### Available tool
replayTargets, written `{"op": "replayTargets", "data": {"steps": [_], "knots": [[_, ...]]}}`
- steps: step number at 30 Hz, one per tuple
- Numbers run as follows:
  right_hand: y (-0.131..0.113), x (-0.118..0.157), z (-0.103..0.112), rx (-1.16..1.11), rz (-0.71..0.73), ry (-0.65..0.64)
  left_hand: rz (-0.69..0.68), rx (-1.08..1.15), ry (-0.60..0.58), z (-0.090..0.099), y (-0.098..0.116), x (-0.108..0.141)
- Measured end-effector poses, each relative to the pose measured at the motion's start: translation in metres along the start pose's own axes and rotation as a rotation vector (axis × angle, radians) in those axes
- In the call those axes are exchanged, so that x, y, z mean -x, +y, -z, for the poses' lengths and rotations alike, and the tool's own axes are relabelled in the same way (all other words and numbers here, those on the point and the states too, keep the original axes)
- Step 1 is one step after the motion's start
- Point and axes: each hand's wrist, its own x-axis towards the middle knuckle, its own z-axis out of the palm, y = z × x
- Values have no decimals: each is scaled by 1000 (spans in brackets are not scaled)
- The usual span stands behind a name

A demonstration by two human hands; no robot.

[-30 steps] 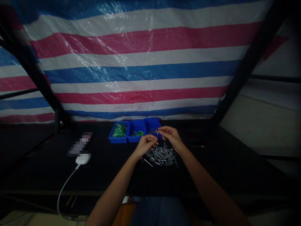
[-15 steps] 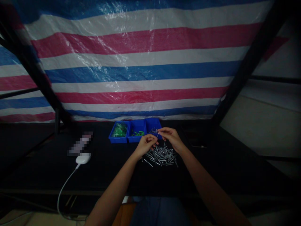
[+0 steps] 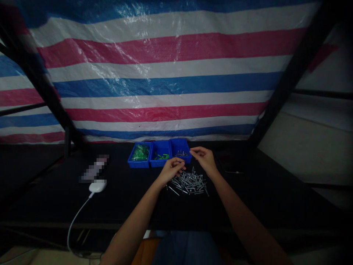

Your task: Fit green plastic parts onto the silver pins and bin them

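Metal rivets heaped on black tabletop, left hand grip unclear, right hand grip released near blue bin

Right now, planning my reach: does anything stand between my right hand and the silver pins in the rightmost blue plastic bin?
Only the low wall of the rightmost blue plastic bin; the right hand hovers at its corner, beside the silver pins.
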Motion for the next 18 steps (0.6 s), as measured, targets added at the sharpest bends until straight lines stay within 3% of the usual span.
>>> {"op": "replayTargets", "data": {"steps": [5, 9, 18], "knots": [[5, 3, -3, 305, 166, 2, 19, -28, -36, 0, 0, 1], [5, 7, -6, 494, 181, -59, 24, -42, -45, -1, 4, 3], [1, 7, -7, 513, 139, -185, 19, -85, -63, -3, 6, 5]]}}
